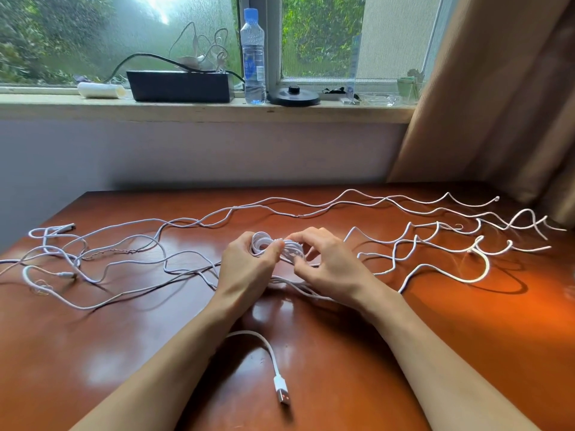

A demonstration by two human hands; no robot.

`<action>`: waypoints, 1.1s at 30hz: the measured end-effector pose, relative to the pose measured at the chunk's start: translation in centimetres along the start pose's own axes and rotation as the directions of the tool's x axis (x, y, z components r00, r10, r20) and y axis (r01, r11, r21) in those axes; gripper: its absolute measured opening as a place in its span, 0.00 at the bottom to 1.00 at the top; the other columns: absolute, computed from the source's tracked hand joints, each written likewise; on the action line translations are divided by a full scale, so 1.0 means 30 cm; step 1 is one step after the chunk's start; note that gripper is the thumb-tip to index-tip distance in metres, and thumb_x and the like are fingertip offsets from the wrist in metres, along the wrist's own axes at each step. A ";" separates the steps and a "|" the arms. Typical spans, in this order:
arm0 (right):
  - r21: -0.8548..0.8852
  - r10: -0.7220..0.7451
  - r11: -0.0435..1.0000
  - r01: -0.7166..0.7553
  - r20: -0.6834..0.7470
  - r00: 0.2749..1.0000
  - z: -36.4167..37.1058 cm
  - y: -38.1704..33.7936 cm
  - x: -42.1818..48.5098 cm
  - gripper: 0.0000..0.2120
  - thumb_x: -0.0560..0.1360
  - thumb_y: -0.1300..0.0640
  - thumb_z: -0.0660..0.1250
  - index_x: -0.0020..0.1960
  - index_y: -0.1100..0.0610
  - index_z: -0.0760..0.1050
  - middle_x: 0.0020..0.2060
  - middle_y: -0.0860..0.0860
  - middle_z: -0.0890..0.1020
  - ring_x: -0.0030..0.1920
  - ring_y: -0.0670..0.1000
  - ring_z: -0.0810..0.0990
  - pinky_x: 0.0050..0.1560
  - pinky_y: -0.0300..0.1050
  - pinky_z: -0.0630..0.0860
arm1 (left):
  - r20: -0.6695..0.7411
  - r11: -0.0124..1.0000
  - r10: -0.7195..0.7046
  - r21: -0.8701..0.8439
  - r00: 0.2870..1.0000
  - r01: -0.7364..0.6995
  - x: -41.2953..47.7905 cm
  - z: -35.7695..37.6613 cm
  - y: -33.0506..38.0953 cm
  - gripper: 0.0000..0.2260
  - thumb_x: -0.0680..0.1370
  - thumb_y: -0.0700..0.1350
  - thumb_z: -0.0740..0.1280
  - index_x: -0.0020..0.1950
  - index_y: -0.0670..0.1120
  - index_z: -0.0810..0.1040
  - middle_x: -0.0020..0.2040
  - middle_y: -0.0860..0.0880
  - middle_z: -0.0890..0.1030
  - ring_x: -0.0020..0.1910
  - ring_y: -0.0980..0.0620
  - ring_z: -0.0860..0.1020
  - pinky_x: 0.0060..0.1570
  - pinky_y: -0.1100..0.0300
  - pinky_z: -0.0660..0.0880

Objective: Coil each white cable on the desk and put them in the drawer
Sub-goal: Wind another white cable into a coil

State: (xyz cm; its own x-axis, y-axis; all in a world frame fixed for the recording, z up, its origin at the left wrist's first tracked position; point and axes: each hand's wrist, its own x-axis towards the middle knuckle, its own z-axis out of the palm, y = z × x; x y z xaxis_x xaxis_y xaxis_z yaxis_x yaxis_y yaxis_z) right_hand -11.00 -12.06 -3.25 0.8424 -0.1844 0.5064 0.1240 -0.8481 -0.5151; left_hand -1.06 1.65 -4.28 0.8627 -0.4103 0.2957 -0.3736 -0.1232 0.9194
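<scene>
Now the left grip (pixel 245 265) clamps the small coil of thin white cable (pixel 273 247) above the glossy red-brown tabletop (pixel 342 353), the right grip (pixel 326 262) pinching its strand, and a snag among the loose white cables (pixel 488 267) could spring those loops free.

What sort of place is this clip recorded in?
Likely a home or dorm room: a glossy wooden desk strewn with white cables stands below a window, whose sill holds a water bottle and black box, with a brown curtain alongside.
</scene>
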 end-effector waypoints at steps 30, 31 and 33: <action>0.008 0.252 0.967 -0.254 -0.177 0.951 0.002 0.046 0.003 0.16 0.75 0.45 0.59 0.60 0.42 0.78 0.49 0.46 0.84 0.47 0.48 0.80 0.51 0.52 0.78 | 0.167 0.967 0.239 0.050 0.956 -0.251 0.022 -0.013 -0.046 0.14 0.74 0.48 0.77 0.57 0.52 0.79 0.46 0.52 0.84 0.37 0.59 0.76 0.39 0.67 0.72; 0.004 0.257 0.966 -0.260 -0.183 0.949 0.001 0.046 0.003 0.16 0.75 0.46 0.59 0.60 0.41 0.78 0.49 0.45 0.84 0.47 0.48 0.81 0.51 0.52 0.79 | 0.172 0.963 0.253 0.051 0.952 -0.265 0.021 -0.015 -0.046 0.14 0.74 0.48 0.76 0.58 0.52 0.79 0.46 0.53 0.84 0.37 0.59 0.76 0.39 0.68 0.72; 0.003 0.257 0.965 -0.262 -0.192 0.947 -0.006 0.041 0.003 0.14 0.76 0.48 0.61 0.60 0.42 0.78 0.47 0.45 0.84 0.46 0.48 0.81 0.50 0.52 0.79 | 0.178 0.955 0.277 0.059 0.944 -0.291 0.020 -0.017 -0.046 0.13 0.75 0.47 0.75 0.58 0.51 0.79 0.45 0.54 0.83 0.35 0.59 0.75 0.38 0.69 0.71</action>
State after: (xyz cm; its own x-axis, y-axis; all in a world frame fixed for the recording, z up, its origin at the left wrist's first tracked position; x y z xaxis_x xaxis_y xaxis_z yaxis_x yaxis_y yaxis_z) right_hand -10.86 -13.22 -3.70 0.7289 -0.4884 0.4798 -0.0994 -0.7689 -0.6316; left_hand 0.15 2.02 -5.24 0.6506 -0.5823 0.4876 -0.6282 -0.0519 0.7763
